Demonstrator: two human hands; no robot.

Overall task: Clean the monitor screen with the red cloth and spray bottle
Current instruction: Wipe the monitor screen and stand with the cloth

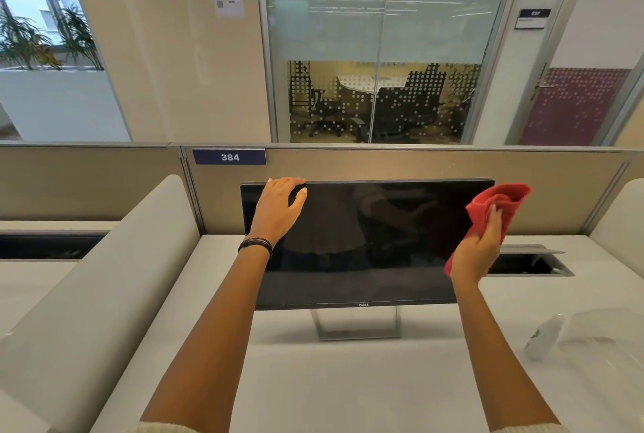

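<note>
A black monitor (359, 240) with a dark screen stands on a silver stand in the middle of the white desk (348, 380). My left hand (278, 213) grips the monitor's top edge near its left corner, fingers over the rim. My right hand (479, 247) holds a crumpled red cloth (495, 206) against the screen's right edge, near the upper right corner. A clear spray bottle (547, 336) lies blurred on the desk at the right, apart from both hands.
A beige partition (383, 167) with a "384" label (230, 157) runs behind the monitor. Padded dividers flank the desk left (104, 275) and right. An open cable hatch (529, 261) sits in the desk behind my right hand.
</note>
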